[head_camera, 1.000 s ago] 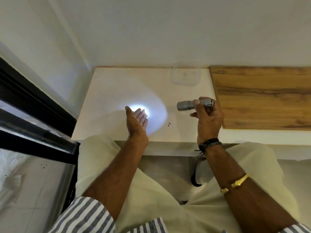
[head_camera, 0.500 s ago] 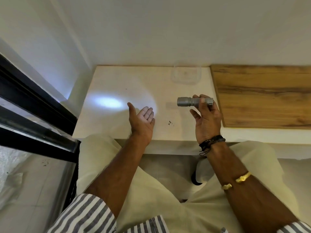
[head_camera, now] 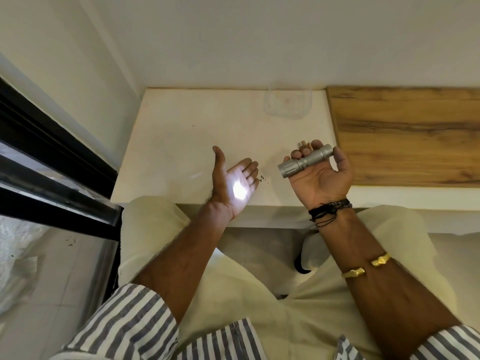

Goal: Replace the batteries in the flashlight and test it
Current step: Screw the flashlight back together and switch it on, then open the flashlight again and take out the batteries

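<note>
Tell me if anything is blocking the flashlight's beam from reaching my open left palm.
Nothing visible does. The flashlight lies in the right hand, head aimed toward the left hand, and a bright spot lands on that palm. Only open air above the white table lies between them.

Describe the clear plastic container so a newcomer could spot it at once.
Start at the white tabletop and follow its far edge along the wall, toward the wooden board. Just left of it sits the clear container, shallow, see-through, apparently empty.
</note>
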`<control>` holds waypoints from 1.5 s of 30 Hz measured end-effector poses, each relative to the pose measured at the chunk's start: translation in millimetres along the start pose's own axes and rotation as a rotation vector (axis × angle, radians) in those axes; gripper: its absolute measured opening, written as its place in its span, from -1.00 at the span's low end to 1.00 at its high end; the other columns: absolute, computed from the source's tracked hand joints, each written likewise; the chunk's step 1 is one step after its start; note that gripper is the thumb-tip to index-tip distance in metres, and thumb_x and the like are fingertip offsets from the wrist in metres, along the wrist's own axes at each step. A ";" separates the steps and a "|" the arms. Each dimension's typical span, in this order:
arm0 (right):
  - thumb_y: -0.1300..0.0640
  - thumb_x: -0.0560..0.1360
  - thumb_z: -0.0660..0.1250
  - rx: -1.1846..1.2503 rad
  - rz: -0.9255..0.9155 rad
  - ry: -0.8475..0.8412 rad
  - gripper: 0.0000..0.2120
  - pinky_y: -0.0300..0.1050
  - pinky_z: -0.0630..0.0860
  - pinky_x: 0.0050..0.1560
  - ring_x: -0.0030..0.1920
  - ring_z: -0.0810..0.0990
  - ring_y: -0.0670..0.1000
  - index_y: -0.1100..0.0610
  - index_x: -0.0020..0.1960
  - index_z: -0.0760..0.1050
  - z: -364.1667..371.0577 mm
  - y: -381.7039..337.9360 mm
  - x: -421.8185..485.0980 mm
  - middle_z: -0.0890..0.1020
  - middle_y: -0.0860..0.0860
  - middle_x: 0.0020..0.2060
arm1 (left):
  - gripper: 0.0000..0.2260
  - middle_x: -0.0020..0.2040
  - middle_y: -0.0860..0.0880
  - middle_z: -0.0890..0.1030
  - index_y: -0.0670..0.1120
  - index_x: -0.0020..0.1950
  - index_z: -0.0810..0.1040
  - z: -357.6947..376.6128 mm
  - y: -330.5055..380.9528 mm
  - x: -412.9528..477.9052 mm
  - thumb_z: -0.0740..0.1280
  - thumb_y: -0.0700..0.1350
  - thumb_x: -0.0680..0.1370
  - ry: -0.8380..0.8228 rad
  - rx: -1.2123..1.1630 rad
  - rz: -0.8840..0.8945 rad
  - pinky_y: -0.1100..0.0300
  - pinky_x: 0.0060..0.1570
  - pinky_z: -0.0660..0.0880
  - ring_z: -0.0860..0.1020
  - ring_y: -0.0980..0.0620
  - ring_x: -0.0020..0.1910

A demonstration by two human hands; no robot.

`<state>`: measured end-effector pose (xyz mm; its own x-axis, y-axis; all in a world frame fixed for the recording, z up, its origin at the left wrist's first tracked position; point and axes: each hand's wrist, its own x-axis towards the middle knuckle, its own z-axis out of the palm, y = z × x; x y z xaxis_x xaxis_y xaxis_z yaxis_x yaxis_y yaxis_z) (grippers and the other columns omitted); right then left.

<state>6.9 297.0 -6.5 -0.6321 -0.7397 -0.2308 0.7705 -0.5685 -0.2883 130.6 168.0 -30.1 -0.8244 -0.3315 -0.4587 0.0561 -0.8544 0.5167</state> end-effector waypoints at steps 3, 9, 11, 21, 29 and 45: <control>-0.04 0.38 0.19 0.035 -0.023 0.011 -0.72 0.05 0.38 0.11 -0.19 0.46 0.09 0.17 -0.12 0.47 1.0 -0.2 -1.0 0.42 0.06 -0.19 | 0.00 0.61 -0.16 0.12 -0.16 0.60 0.05 0.4 -0.3 0.0 0.00 0.56 0.43 -0.011 -0.005 -0.013 -0.05 0.57 -0.06 0.06 -0.10 0.60; 0.03 0.28 0.18 0.088 -0.052 0.101 -0.80 0.03 0.34 0.16 -0.25 0.41 0.09 0.18 -0.25 0.41 3.2 -0.3 -1.5 0.38 0.06 -0.28 | -0.03 0.60 -0.17 0.15 -0.16 0.60 0.08 2.3 -2.1 -1.1 -0.07 0.54 0.45 0.026 0.054 0.013 -0.09 0.57 0.01 0.12 -0.15 0.59; 0.05 0.27 0.17 0.089 -0.058 0.132 -0.81 0.00 0.35 0.06 -0.27 0.38 0.08 0.18 -0.28 0.40 5.0 -0.3 -2.0 0.36 0.06 -0.31 | -0.04 0.60 -0.17 0.16 -0.17 0.60 0.08 3.4 -2.2 -2.2 -0.09 0.53 0.45 0.034 0.081 0.022 -0.10 0.56 0.03 0.13 -0.17 0.58; 0.11 0.43 0.19 -0.050 -0.029 0.129 -0.85 0.01 0.32 0.19 -0.17 0.43 0.06 0.16 -0.09 0.44 7.0 1.8 0.0 0.43 0.06 -0.17 | -0.54 0.43 -0.12 0.49 -0.16 0.48 0.38 6.6 -4.6 0.9 0.26 0.03 0.64 0.289 0.761 0.288 -0.01 0.44 0.36 0.47 -0.03 0.39; 0.41 0.60 0.18 -0.616 -0.162 0.147 -0.80 -0.02 0.51 0.21 -0.01 0.57 0.07 0.18 -0.01 0.51 12.0 26.7 6.7 0.59 0.09 -0.12 | -0.58 0.17 0.00 0.66 -0.08 0.28 0.58 -8.5 -19.2 1.5 0.53 -0.10 0.44 0.203 1.343 0.717 0.32 0.03 0.58 0.63 0.11 0.05; 0.24 0.47 0.51 -1.326 -0.282 0.146 -0.63 0.02 0.62 0.23 0.12 0.68 -0.03 0.07 0.24 0.58 23.6 54.1 46.1 0.71 -0.01 0.07 | -0.72 0.04 0.03 0.70 -0.06 0.18 0.64 -21.0 21.2 24.9 0.50 -0.08 0.49 0.308 1.223 0.830 0.29 0.07 0.58 0.65 0.12 0.00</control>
<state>21.4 223.6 -10.8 -0.8198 -0.5659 -0.0876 0.0104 0.1381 -0.9904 123.1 133.3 -45.7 -0.6391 -0.7403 0.2085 -0.1845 0.4107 0.8929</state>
